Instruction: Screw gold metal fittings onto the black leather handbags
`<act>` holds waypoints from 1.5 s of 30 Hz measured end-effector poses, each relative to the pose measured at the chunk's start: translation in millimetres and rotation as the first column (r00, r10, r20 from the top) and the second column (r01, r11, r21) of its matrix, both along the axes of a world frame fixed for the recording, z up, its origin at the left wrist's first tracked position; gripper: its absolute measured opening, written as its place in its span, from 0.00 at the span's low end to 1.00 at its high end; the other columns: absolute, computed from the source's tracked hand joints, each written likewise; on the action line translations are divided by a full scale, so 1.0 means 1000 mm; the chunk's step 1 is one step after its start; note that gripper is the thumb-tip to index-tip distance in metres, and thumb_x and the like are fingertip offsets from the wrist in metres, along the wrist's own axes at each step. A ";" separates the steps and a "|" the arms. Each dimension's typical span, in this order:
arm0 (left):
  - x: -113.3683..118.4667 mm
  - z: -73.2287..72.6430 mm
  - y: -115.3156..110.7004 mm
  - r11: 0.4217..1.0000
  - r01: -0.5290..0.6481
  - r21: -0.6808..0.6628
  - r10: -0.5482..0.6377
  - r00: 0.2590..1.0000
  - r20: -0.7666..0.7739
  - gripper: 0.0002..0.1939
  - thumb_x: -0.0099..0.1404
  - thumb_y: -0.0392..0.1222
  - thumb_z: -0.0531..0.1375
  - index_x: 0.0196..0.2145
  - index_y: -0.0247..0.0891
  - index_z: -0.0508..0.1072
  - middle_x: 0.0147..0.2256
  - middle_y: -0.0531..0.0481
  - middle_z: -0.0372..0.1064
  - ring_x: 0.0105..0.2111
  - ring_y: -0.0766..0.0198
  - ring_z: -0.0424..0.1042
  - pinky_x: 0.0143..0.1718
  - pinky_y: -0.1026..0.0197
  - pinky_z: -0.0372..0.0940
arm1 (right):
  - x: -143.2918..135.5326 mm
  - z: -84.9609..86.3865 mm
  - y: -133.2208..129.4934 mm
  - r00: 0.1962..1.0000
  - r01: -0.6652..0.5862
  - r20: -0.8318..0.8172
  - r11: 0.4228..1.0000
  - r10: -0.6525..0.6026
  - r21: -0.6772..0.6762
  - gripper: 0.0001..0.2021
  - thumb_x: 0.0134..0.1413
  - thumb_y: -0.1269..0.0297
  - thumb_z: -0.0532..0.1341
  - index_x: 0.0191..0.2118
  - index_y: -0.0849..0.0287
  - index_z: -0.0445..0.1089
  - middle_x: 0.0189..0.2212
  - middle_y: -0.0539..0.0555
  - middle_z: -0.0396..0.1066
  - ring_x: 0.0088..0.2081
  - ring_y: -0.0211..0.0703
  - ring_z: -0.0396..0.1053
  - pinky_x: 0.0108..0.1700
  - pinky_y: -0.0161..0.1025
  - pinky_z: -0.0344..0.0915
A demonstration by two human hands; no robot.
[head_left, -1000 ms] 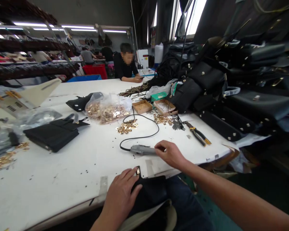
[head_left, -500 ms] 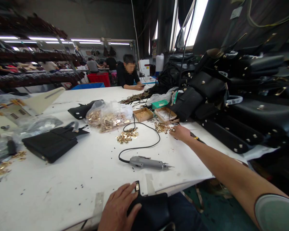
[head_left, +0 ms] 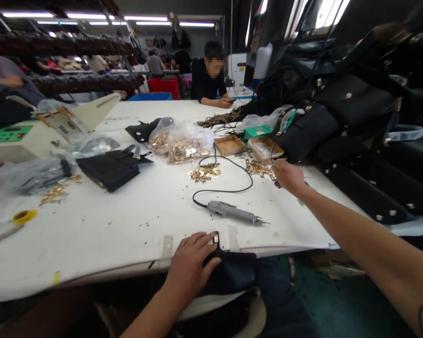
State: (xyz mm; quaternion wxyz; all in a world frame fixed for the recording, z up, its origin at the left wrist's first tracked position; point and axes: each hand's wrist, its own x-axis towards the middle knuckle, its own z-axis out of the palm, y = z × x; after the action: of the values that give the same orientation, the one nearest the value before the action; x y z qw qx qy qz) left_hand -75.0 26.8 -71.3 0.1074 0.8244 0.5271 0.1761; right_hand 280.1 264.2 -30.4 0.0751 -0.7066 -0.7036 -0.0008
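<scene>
My left hand (head_left: 193, 258) lies with outstretched fingers on a black bag (head_left: 232, 270) at the table's front edge, its thumb spread apart. Just past the fingertips, a small gold plate (head_left: 216, 238) shows on the bag's narrow strap end. Farther right, my right hand (head_left: 289, 178) is closed beside a pile of gold metal fittings (head_left: 257, 168). A small dark thing (head_left: 277, 184) shows below its fingers; what the hand holds is not clear. Between the hands lies a grey electric screwdriver (head_left: 232, 212) with its bit pointing right.
Another gold pile (head_left: 204, 172), a plastic bag of fittings (head_left: 185, 143) and two cardboard boxes (head_left: 229, 145) sit farther back. A folded black bag (head_left: 109, 169) lies left. Black bags (head_left: 370, 188) are heaped right. A person (head_left: 211, 77) leans on the far table end.
The view has tilted down and turned left. My right hand has drawn back slightly from the gold fittings, and a dark thing now shows below its fingers. My left hand stays on the bag.
</scene>
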 end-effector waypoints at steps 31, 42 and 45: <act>0.001 -0.003 0.001 0.999 0.040 -0.033 -0.038 0.996 0.075 0.12 0.65 0.48 0.68 0.45 0.45 0.79 0.55 0.50 0.75 0.56 0.53 0.68 0.52 0.47 0.62 | -0.146 -0.026 -0.173 0.628 -0.555 -0.582 0.821 0.517 0.130 0.09 0.66 0.62 0.60 0.40 0.54 0.78 0.38 0.55 0.78 0.40 0.46 0.75 0.43 0.40 0.67; 0.000 -0.005 0.001 0.999 0.036 -0.032 -0.033 0.996 0.087 0.12 0.65 0.48 0.68 0.44 0.45 0.79 0.57 0.50 0.74 0.55 0.52 0.68 0.52 0.46 0.62 | -0.140 -0.045 -0.164 0.640 -0.592 -0.565 0.803 0.520 0.068 0.09 0.64 0.62 0.63 0.47 0.55 0.78 0.37 0.55 0.75 0.37 0.46 0.74 0.42 0.42 0.69; 0.001 -0.003 0.001 0.999 0.031 -0.032 -0.029 0.996 0.081 0.12 0.64 0.48 0.68 0.44 0.44 0.79 0.56 0.50 0.74 0.55 0.52 0.68 0.51 0.47 0.62 | -0.147 -0.041 -0.158 0.734 -0.598 -0.443 0.799 0.515 -0.061 0.12 0.64 0.58 0.63 0.49 0.53 0.77 0.39 0.56 0.75 0.39 0.49 0.74 0.41 0.43 0.68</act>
State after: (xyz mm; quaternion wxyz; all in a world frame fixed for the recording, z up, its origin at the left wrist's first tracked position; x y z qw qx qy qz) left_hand -74.3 28.0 -74.6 0.1446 0.8227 0.5127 0.1986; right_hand 133.4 106.0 -71.7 0.1444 -0.4503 -0.8483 0.2384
